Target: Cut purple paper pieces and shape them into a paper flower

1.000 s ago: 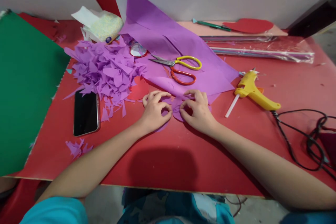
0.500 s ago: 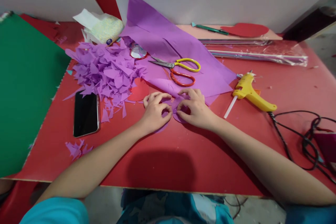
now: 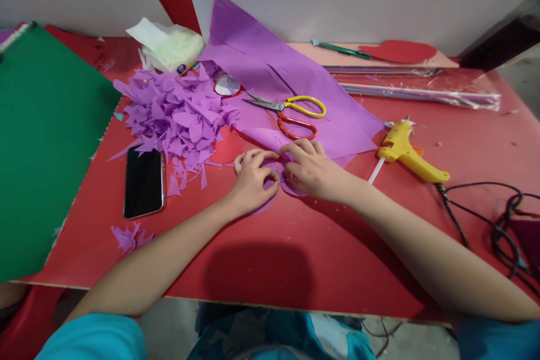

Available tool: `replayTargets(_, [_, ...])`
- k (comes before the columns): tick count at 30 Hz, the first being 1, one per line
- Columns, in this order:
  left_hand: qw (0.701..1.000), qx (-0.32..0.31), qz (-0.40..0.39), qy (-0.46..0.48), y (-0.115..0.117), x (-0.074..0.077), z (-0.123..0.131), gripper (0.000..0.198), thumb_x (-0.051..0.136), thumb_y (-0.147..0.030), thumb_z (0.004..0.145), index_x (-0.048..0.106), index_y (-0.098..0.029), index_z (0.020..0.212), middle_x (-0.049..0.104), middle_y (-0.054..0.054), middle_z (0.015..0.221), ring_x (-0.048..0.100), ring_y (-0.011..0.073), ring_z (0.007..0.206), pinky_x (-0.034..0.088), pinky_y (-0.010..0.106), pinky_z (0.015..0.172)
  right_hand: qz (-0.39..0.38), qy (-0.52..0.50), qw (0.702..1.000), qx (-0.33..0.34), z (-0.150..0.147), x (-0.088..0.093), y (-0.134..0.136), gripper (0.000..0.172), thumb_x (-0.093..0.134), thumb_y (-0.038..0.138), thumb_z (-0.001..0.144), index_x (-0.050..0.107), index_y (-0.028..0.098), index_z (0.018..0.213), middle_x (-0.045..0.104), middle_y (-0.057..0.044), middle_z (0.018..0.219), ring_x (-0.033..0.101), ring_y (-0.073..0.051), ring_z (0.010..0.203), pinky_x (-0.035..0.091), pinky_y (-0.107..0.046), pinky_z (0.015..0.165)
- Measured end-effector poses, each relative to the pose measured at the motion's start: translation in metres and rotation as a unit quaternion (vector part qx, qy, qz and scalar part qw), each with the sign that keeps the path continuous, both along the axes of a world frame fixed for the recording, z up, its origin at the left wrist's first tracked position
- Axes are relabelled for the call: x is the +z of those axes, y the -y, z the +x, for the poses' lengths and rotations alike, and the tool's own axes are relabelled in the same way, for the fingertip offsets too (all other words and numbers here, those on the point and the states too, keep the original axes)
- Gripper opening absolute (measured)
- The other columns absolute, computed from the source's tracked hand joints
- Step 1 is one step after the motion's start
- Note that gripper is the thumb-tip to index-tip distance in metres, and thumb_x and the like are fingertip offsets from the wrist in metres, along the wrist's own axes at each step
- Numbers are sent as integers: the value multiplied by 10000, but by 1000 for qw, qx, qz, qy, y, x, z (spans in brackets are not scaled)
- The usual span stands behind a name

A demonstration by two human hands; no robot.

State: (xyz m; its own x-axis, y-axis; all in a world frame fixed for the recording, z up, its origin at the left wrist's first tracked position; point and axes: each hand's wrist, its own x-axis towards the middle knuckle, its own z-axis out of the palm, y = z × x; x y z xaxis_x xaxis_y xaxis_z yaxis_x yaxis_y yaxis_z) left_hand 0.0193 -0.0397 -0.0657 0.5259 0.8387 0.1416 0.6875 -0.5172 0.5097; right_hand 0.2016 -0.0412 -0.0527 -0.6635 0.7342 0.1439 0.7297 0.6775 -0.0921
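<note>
Head view: left hand (image 3: 253, 180) and right hand (image 3: 310, 171) side by side near the middle of the red worktop (image 3: 295, 247), knuckles up, fingertips almost meeting over a small purple piece (image 3: 291, 187). Piece flat on the worktop, directly under and between both hands, no gap to close; only its near rounded edge visible below the right hand and a sliver below the left. Long axis apparently left to right across the worktop, though mostly covered, so not certain. Left hand curled, thumb and forefinger pinched down on the left end of the piece. Right hand curled likewise, fingers pressing and nipping the right end; neither hand nearer than the other, both in contact.

Just beyond the hands, toward the far edge: big purple sheet (image 3: 278, 84), its near fold touching the fingertips, scissors (image 3: 291, 112) lying on it. Left of the hands: red cut-out (image 3: 225, 149), heap of purple scraps (image 3: 177, 115), phone (image 3: 144, 181) closer to the near-left corner, green board (image 3: 46, 140) over the left edge. Right of the right hand, well apart: yellow glue gun (image 3: 407, 149), cable (image 3: 485, 219) trailing to the right edge.
</note>
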Motion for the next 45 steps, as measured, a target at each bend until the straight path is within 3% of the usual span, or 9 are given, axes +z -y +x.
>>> replayTargets(8, [1000, 5, 1, 3, 0, -1, 0, 87, 590, -215, 745, 655, -213, 687, 582, 22, 1178, 416, 249, 1148, 274, 462, 950, 63, 72, 994, 52, 13, 5, 5, 214, 409, 125, 879, 616, 123, 932, 526, -163, 1194, 400, -312, 1069, 325, -469, 847])
replayTargets(13, [1000, 7, -6, 4, 0, -1, 1, 89, 590, -204, 745, 653, -213, 682, 587, 24, 1168, 416, 256, 1148, 268, 480, 953, 71, 76, 994, 39, 22, 0, 5, 243, 370, 110, 887, 606, 111, 943, 531, -156, 1184, 406, -315, 1060, 337, -454, 822])
replayTargets(19, [1000, 5, -4, 5, 0, 1, 0, 86, 587, -196, 745, 652, -208, 690, 585, 29, 1170, 418, 254, 1148, 271, 476, 956, 28, -37, 999, -6, 23, 2, 6, 197, 415, 195, 886, 602, 136, 912, 513, -158, 1174, 409, -294, 1058, 368, -441, 822])
replayTargets(25, [1000, 3, 0, 3, 0, -1, 0, 87, 583, -212, 753, 652, -215, 700, 583, 26, 1173, 418, 252, 1148, 277, 463, 948, 25, -113, 993, -6, 9, -5, 13, 163, 465, 213, 865, 622, 168, 869, 492, -143, 1190, 394, -284, 1076, 352, -464, 864])
replayTargets(32, [1000, 4, 8, 3, 0, -1, 0, 84, 587, -212, 754, 652, -215, 700, 586, 21, 1178, 420, 250, 1149, 277, 466, 943, 48, -69, 996, -7, 6, -18, 10, 199, 442, 209, 886, 635, 169, 859, 512, -133, 1198, 376, -283, 1086, 350, -452, 862])
replayTargets(40, [1000, 5, 8, 0, 0, -2, 0, 86, 585, -203, 751, 650, -210, 695, 589, 24, 1175, 426, 255, 1140, 277, 477, 940, 94, 23, 995, 5, 12, -19, 6, 219, 406, 219, 905, 603, 127, 931, 522, -154, 1206, 390, -302, 1087, 324, -469, 890])
replayTargets(45, [1000, 4, 7, 2, 0, -2, 0, 83, 583, -195, 750, 646, -207, 697, 593, 25, 1167, 429, 250, 1141, 269, 473, 944, 86, -12, 996, -12, 18, -16, 5, 201, 445, 252, 889, 614, 144, 905, 534, -151, 1172, 376, -304, 1085, 314, -481, 896])
